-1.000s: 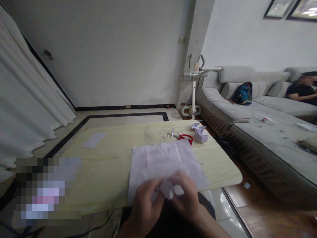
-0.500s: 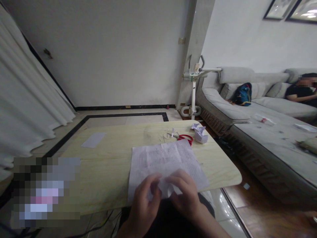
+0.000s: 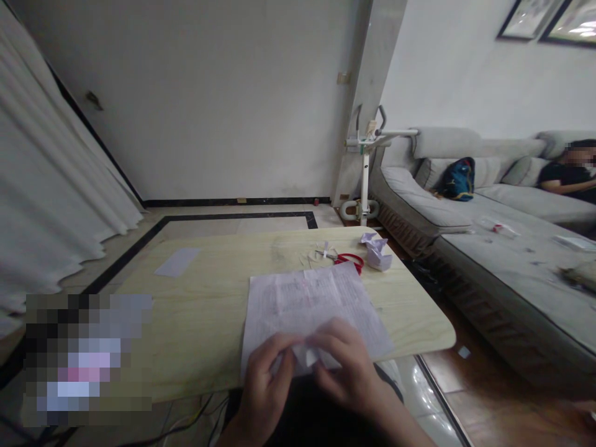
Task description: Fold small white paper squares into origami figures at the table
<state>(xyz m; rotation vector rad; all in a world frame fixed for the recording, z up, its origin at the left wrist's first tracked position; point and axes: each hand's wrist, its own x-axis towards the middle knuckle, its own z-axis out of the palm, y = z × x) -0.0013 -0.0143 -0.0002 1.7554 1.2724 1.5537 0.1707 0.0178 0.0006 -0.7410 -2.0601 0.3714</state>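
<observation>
1. left hand (image 3: 265,388), nearest the lens at the table's near edge: fingers curled shut on the left side of a small folded paper piece (image 3: 308,356), thumb tip against it.
2. right hand (image 3: 347,366), just beside the left and level with it: fingers closed over the right side of the same paper piece, knuckles up.
3. small folded paper piece: pinched between both hands, held right over the near edge of the large sheet (image 3: 310,307); mostly hidden by fingers, so long axis not readable. neither hand clearly nearer; grip shared, one hand each side.
4. large sheet: flat on the table (image 3: 200,323), faintly printed, creased, long side running away from the hands, near corner overhanging the table edge.
5. beyond the sheet's far edge, toward the right: red-handled scissors (image 3: 347,259), lying flat, handles toward the right, touching or just beside the sheet's far corner.
6. right of the scissors: crumpled white paper (image 3: 376,251), near the table's far right corner.
7. far left of the table: a small flat slip of paper (image 3: 177,262), well apart from both hands.
8. past the table, right: grey sofa (image 3: 488,236), a person seated at its far end.
</observation>
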